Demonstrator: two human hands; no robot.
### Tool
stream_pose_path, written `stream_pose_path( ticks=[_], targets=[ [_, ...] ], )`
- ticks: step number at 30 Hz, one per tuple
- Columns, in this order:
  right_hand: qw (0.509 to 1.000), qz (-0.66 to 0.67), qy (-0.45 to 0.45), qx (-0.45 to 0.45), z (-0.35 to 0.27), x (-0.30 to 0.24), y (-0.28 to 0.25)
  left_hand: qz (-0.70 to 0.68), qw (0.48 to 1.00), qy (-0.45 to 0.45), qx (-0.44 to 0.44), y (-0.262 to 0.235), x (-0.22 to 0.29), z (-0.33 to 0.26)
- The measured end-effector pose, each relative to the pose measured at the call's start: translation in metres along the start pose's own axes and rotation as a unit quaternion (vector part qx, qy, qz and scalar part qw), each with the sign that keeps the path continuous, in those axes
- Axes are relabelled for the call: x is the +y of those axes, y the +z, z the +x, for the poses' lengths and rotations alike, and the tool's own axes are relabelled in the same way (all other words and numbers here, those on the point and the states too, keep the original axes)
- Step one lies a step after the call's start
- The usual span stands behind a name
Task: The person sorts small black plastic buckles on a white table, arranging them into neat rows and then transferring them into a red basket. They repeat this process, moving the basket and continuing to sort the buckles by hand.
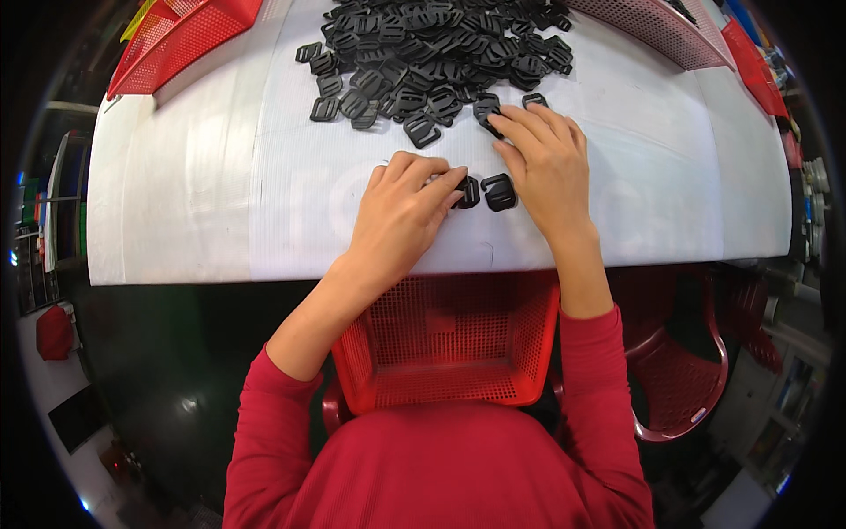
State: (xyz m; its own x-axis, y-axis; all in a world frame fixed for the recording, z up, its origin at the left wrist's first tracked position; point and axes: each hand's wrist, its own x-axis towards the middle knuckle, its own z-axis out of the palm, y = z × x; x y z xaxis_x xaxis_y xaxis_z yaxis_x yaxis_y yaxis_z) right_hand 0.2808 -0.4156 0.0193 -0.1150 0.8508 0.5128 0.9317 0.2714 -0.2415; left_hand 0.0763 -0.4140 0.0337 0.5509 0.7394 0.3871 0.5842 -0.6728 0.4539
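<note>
Black plastic strap buckles are heaped in a large pile (pixel 432 57) at the far middle of the white table (pixel 194 194). My left hand (pixel 401 207) is closed, pinching a slotted black buckle (pixel 471 193) at the tabletop between thumb and fingertips. Just right of it, a second black buckle (pixel 500 192) lies apart from both hands. My right hand (pixel 553 167) reaches toward the near edge of the pile with its fingers stretched out and slightly apart. Its fingertips touch another buckle (pixel 486 108) there, while one more buckle (pixel 534 100) sits by its knuckles.
Below the table's front edge, a red perforated basket (pixel 441 388) rests at my lap. Another red basket (pixel 189 44) stands at the far left, and a pink one (pixel 656 31) at the far right. A dark red plastic chair (pixel 679 379) is at the right.
</note>
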Motion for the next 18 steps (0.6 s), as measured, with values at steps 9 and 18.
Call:
stream_pose_path(
  ticks=[9, 18],
  targets=[
    [0.993, 0.113, 0.025, -0.031, -0.004, -0.012, -0.018, 0.059, 0.996, -0.031, 0.058, -0.012, -0.016, 0.013],
    [0.995, 0.062, -0.01, -0.077, -0.001, -0.009, -0.014, 0.112, 0.992, -0.047, 0.029, -0.018, -0.029, -0.01]
  ],
)
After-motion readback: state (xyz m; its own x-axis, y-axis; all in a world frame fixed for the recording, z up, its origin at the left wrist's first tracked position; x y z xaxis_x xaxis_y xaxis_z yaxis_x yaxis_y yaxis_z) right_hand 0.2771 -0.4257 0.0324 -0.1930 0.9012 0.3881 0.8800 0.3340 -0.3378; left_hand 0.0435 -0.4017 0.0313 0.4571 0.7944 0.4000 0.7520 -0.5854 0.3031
